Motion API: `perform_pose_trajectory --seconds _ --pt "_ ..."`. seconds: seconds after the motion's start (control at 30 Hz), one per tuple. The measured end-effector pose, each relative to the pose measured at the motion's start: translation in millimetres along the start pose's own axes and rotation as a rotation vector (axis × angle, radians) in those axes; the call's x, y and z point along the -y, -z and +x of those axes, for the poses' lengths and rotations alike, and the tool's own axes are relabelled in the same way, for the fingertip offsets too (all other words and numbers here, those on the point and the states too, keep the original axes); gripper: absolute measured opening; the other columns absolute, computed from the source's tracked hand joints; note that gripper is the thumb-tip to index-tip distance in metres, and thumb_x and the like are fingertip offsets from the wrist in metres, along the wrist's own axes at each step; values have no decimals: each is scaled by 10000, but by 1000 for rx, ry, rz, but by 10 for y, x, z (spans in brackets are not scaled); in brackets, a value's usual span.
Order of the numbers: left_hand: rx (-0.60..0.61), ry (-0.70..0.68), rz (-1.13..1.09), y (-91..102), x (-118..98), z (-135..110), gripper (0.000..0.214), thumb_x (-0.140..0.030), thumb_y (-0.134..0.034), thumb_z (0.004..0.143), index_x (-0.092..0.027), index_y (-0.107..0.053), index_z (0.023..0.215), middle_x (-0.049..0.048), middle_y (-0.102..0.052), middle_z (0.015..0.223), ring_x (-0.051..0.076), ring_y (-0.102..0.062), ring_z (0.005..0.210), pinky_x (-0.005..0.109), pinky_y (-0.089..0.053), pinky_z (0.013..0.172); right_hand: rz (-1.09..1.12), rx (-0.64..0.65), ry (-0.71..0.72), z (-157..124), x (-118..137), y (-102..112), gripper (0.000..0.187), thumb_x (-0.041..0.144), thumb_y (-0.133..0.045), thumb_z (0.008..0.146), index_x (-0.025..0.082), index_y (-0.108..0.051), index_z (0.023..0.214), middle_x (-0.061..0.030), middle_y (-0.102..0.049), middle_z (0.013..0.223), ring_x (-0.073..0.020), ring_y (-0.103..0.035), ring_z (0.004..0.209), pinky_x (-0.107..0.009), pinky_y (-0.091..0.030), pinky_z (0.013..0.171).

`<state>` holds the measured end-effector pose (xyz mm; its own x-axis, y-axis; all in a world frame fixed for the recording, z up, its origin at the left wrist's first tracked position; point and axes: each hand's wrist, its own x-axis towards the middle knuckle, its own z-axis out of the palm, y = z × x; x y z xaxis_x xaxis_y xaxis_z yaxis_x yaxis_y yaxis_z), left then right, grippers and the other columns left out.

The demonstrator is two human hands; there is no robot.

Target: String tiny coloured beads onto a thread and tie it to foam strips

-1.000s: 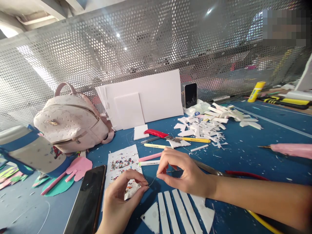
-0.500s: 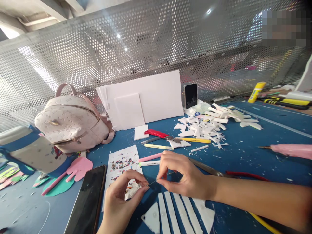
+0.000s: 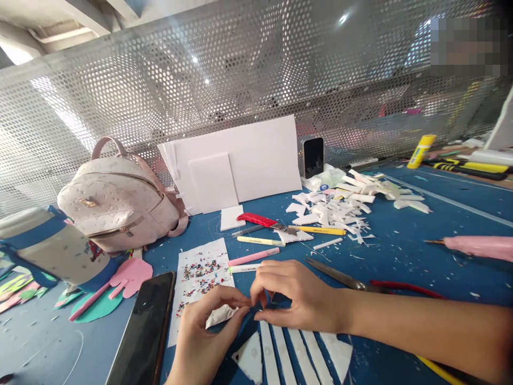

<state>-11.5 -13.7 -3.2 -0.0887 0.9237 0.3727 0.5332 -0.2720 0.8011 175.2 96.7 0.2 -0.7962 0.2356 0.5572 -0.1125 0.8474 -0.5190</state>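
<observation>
My left hand [image 3: 212, 323] is closed in a pinch, thumb against forefinger. It seems to hold a thin strand, like wire or thread, barely visible now. My right hand [image 3: 294, 297] meets it from the right, fingers curled and thumb close to the forefinger. What lies between those fingertips is too small to make out. Below the hands, white foam strips [image 3: 284, 355] lie side by side between two wider cut pieces. A paper sheet [image 3: 184, 313] strewn with tiny coloured bits lies beyond my left hand, with a crumpled white tissue [image 3: 221, 316] partly hidden behind the fingers.
A dark phone [image 3: 142, 326] lies at the left, near a mug [image 3: 52, 248] and a backpack [image 3: 120, 200]. Scissors [image 3: 340, 275] and a pink pointed tool [image 3: 476, 248] lie right. Markers, a red-handled cutter [image 3: 256, 219] and foam scraps [image 3: 324, 211] are farther back.
My right hand has moved slightly down and left, bringing its fingertips against or very near my left ones. The strand that spanned the gap between them is now mostly hidden.
</observation>
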Motion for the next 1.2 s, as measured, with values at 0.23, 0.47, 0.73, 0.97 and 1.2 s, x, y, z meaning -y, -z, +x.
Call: perform_pose_trajectory --seconds 0.23,0.47,0.73,0.97,1.2 --pt "-8 -24 35 -43 -59 -21 104 -116 -622 800 -216 -644 819 -17 -695 738 135 -662 680 219 -525 648 48 -41 28 2 -7 14 77 262 -614 944 193 -632 917 -2 -643 834 -123 -565 781 -278 -430 731" --pt "130 -219 116 13 -70 -31 232 -26 -556 811 -225 -624 908 -6 -712 795 132 -667 711 224 -529 666 126 -200 -294 22 -9 74 40 220 -567 951 207 -596 926 7 -643 920 -115 -555 773 -243 -415 631" --pt "180 -340 175 36 -86 -30 268 8 -537 823 -229 -604 930 14 -707 827 149 -658 753 247 -523 690 25 -170 -250 46 5 74 120 111 -491 933 203 -569 936 -15 -638 964 -153 -564 902 -301 -446 807" --pt "44 -156 223 0 -58 -30 187 -58 -548 816 -226 -608 868 -22 -673 761 131 -645 697 225 -495 652 13 36 -25 10 5 36 76 172 -561 923 194 -604 983 -31 -648 954 -163 -581 899 -327 -443 862" --pt "-4 -102 215 -41 -74 -37 120 -101 -559 821 -219 -579 812 -31 -644 704 129 -601 637 226 -469 611 73 20 -52 14 -10 47 89 260 -656 920 172 -644 923 -8 -653 863 -122 -579 786 -256 -445 738"
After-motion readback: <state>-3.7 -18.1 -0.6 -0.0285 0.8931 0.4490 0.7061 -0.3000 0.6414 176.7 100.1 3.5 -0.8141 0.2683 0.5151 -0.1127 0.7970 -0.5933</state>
